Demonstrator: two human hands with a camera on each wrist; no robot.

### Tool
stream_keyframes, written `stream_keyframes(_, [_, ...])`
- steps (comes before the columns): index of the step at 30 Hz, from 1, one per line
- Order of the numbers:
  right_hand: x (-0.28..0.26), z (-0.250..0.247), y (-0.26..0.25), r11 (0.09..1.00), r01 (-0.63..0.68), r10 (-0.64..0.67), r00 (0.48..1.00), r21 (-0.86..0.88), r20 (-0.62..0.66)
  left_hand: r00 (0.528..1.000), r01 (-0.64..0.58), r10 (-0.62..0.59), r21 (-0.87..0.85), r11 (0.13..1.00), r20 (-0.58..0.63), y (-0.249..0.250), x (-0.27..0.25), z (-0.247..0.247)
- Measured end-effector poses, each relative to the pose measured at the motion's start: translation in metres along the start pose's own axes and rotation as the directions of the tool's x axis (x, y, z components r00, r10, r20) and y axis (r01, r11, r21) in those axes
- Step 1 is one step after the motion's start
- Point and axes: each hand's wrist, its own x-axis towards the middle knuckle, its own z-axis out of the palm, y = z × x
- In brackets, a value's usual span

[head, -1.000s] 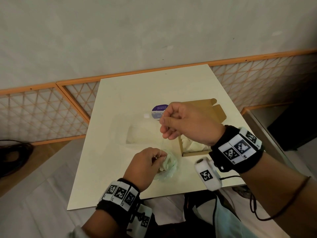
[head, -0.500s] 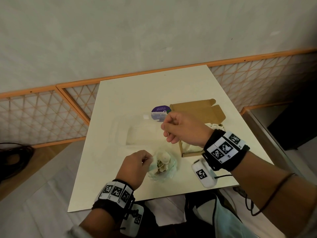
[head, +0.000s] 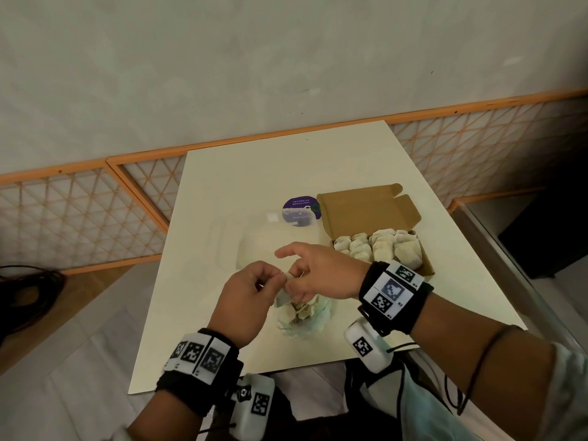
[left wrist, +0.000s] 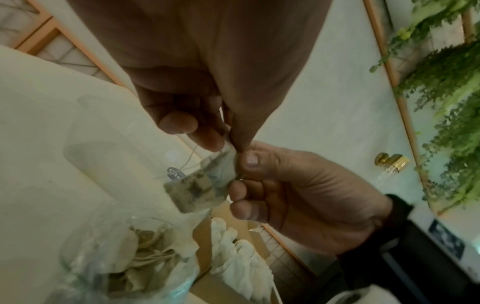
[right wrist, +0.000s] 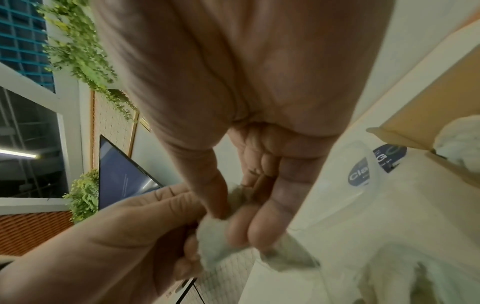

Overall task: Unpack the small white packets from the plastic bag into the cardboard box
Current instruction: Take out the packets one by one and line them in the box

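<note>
Holding one small white packet between both hands, we pinch it with left hand and right hand just above the plastic bag on the worktop; the step in hand looks like freeing it, string trailing. Next, we judge, it goes right to the cardboard box, beside the packets already there.

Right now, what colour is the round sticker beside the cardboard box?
Dark purple round sticker with white lettering, clearest from the head view.

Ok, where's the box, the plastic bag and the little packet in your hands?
cardboard box (head: 366, 211): head view, inside of the open lid.
plastic bag (head: 313, 327): head view, crumpled clear side.
packet (left wrist: 193, 191): left wrist view, its speckled face.
</note>
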Motion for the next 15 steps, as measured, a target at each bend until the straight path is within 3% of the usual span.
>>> stream_keyframes(9, [-0.014, -0.005, 0.001, 0.979, 0.088, -0.116, 0.982, -0.182, -0.148, 0.992, 0.111, -0.124, -0.310, 0.944, -0.022, 0.011, 0.005, -0.006])
stream_keyframes(15, [-0.019, -0.011, 0.008, 0.976, 0.127, -0.164, 0.963, -0.178, -0.213, 0.994, 0.065, -0.089, -0.305, 0.950, -0.065, 0.016, 0.008, -0.007])
